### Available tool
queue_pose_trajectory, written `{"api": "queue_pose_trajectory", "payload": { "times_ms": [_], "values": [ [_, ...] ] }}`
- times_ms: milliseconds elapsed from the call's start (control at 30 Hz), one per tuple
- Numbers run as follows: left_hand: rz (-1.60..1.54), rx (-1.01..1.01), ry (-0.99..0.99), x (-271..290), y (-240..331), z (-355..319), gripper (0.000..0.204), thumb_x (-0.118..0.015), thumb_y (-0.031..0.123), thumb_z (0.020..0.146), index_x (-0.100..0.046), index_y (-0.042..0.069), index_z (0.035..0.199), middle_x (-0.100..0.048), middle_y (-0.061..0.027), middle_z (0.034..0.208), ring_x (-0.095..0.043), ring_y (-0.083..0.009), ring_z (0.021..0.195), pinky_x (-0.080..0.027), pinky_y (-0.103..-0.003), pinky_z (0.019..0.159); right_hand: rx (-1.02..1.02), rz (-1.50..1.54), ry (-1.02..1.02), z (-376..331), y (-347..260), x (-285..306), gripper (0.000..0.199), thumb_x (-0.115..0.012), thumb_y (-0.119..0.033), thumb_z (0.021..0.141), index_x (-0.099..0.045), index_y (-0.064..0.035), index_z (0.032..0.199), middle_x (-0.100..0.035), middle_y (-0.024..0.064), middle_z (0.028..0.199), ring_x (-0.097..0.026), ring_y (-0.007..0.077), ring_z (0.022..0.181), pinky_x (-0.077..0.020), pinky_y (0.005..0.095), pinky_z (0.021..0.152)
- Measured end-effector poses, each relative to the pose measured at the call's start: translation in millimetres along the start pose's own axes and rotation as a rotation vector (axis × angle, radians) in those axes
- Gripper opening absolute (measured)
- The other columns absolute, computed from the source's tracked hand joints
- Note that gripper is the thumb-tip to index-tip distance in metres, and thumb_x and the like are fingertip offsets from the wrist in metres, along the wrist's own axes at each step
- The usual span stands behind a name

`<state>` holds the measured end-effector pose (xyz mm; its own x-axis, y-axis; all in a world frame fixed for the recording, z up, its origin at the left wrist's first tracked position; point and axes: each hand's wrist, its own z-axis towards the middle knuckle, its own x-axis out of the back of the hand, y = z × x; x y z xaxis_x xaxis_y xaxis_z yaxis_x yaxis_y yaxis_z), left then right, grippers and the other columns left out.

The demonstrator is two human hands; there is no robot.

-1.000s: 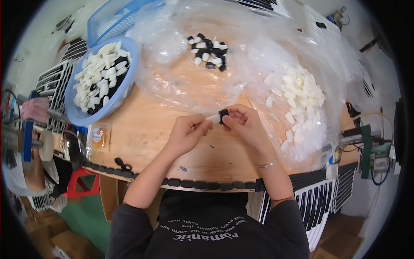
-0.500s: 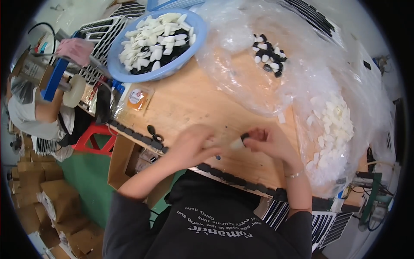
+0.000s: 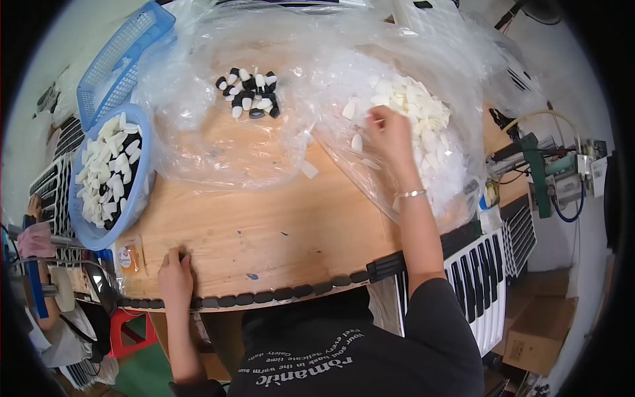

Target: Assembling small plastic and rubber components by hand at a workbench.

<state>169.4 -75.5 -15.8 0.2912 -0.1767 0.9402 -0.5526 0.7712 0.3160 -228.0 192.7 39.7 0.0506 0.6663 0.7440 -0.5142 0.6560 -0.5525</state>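
Observation:
At the left front of the wooden table, my left hand (image 3: 176, 276) rests with its fingers curled round a small black piece (image 3: 183, 252), mostly covered by them. My right hand (image 3: 391, 135) reaches over a pile of white pointed flat pieces (image 3: 423, 109) lying on clear plastic. Its fingers are pinched together at the pile's left side, and what they hold, if anything, is too small to make out. A few loose white pieces (image 3: 356, 142) lie beside that hand. Farther left on the plastic is a cluster of black caps with white tips (image 3: 248, 92).
A blue basin (image 3: 147, 169) of white and black pieces stands at left, with a blue basket (image 3: 99, 106) behind it. A small orange-and-white packet (image 3: 129, 258) lies near the basin. Black padding (image 3: 264, 297) lines the table's front edge. A person's arm (image 3: 43, 298) shows at far left.
My view has turned right. My right hand has gone from near the table's middle to the white pile. My left hand has moved left, where a black piece lay near the edge.

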Motion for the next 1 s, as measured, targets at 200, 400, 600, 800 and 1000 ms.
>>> {"api": "queue_pose_trajectory", "payload": {
  "times_ms": [200,400,600,800,1000],
  "values": [
    [-0.539,-0.165,-0.192,-18.4,86.6,67.6,0.023,-0.066,0.013,0.085,-0.060,-0.001,0.102,-0.061,-0.0089,0.074,-0.062,-0.0159,0.070,-0.047,-0.029,0.061,-0.162,-0.613,-0.082,0.1,80.0,2.2,0.012,-0.063,-0.007,0.077,-0.066,-0.0023,0.087,-0.065,0.0197,0.094,-0.065,0.0359,0.084,-0.0527,0.0445,0.071],
    [-1.613,-0.155,-0.337,-31.6,153.2,104.2,0.030,-0.063,-0.001,0.085,-0.055,-0.003,0.114,-0.063,-0.0092,0.101,-0.062,-0.0136,0.091,-0.051,-0.025,0.083,0.099,-0.390,0.234,-8.1,38.2,20.2,0.014,-0.068,-0.010,0.079,-0.066,-0.0027,0.090,-0.067,0.0126,0.087,-0.067,0.0294,0.078,-0.0547,0.0384,0.068],
    [-1.785,-0.139,-0.332,-67.9,153.8,101.6,0.031,-0.065,0.002,0.085,-0.053,-0.003,0.114,-0.063,-0.0122,0.105,-0.063,-0.0167,0.091,-0.052,-0.030,0.083,-0.134,1.291,-0.403,-76.9,-84.7,-34.5,0.016,-0.067,0.006,0.081,-0.063,0.0009,0.096,-0.064,0.0051,0.087,-0.061,0.0097,0.072,-0.0495,0.0221,0.066],
    [-1.849,-0.117,-0.278,-60.3,155.0,97.0,0.031,-0.061,-0.010,0.083,-0.053,-0.003,0.112,-0.064,-0.0122,0.104,-0.065,-0.0175,0.090,-0.054,-0.029,0.079,0.055,1.040,-0.348,-85.9,-84.5,-45.5,0.015,-0.065,0.007,0.081,-0.062,0.0016,0.095,-0.060,0.0068,0.103,-0.057,0.0091,0.087,-0.0466,0.0211,0.071],
    [-1.855,-0.109,-0.270,-58.6,154.4,93.7,0.033,-0.061,-0.014,0.081,-0.053,-0.003,0.111,-0.064,-0.0127,0.103,-0.064,-0.0161,0.091,-0.054,-0.027,0.078,0.115,0.941,-0.367,-91.0,-84.7,-50.1,0.013,-0.063,0.007,0.083,-0.062,0.0009,0.095,-0.058,0.0079,0.107,-0.054,0.0069,0.082,-0.0428,0.0194,0.069]
  ]
}}
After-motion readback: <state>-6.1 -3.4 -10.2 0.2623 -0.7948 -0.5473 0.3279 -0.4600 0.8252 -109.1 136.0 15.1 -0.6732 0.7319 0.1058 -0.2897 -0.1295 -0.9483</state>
